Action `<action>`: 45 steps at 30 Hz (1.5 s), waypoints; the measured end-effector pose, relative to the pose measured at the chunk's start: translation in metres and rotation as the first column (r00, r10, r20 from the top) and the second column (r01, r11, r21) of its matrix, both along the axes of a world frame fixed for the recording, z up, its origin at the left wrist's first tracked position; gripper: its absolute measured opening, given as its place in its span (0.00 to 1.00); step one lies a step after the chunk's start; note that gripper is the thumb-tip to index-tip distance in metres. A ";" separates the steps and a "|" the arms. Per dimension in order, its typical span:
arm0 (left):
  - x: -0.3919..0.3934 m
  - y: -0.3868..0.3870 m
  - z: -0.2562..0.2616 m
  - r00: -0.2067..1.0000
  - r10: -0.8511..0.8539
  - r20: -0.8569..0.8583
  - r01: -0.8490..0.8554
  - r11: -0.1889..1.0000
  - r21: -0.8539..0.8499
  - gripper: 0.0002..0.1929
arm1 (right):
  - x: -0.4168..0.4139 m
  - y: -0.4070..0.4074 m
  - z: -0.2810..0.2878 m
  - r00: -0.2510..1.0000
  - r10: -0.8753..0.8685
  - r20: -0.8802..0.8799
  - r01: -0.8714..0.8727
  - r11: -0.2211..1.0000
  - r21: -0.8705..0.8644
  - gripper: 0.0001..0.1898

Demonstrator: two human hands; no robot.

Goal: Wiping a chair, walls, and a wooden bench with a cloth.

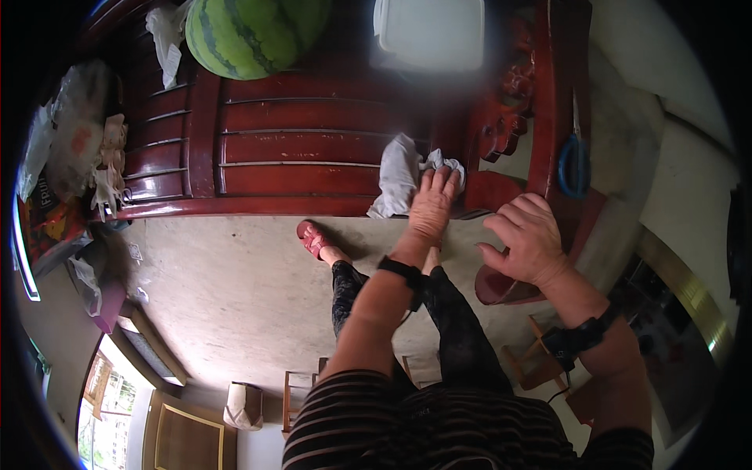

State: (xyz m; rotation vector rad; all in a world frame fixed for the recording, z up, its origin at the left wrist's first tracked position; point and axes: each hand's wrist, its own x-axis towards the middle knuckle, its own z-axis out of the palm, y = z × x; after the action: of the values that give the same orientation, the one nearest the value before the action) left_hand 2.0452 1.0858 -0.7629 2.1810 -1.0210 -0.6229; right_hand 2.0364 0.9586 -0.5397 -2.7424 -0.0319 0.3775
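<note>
My left hand [433,202] lies over a pale grey cloth [397,176] at the front edge of a dark red slatted wooden bench [294,179]. Its fingers press on the bunched right part of the cloth, while another part spreads out to the left and over the edge. To the right, my right hand [523,239] is at the front end of the bench's armrest [543,117]. Those fingers are bent with the thumb apart, and I see nothing held in them. Scissors with blue handles [574,164] lie on the armrest just beyond that hand.
A watermelon [252,35] and a white lidded plastic container [432,35] stand on the bench. Plastic bags [76,129] sit at its left end. Carved wood [511,111] fills the space beside the armrest. Below are the concrete floor [235,282] and wooden stools [537,358].
</note>
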 end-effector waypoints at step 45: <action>-0.129 0.075 0.021 -0.266 0.370 -0.890 -0.835 0.374 0.405 0.19 | -0.010 0.011 -0.002 0.986 0.117 0.118 -0.109 0.992 -0.068 0.04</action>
State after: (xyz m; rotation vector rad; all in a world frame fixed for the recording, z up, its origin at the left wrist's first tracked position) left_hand 1.9159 1.1607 -0.7422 1.0601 0.7981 -0.8645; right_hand 2.0266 0.9697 -0.5416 -2.8286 -0.2118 0.2449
